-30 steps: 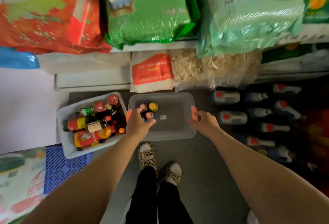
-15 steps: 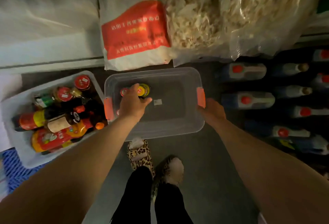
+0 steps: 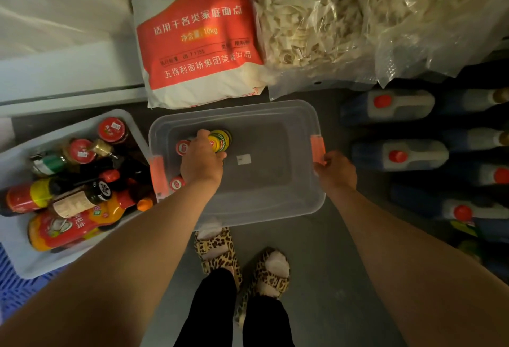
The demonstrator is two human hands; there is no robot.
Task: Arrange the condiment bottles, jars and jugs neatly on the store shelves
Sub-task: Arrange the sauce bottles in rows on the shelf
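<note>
A yellow-lidded jar (image 3: 220, 140) stood in the clear bin (image 3: 303, 200) on the floor, gripped from above. Two red-lidded jars (image 3: 182, 147) stood close by in the same bin (one largely hidden). In the grey bin (image 3: 16, 258) to the left, bottles (image 3: 80, 222) lay jumbled among upright red-capped jars (image 3: 112, 129). Jugs (image 3: 396, 104) with red caps stood in rows on the right.

The left hand (image 3: 202, 160) has closed over the yellow-lidded jar (image 3: 220, 140); the camera dipped closer.
</note>
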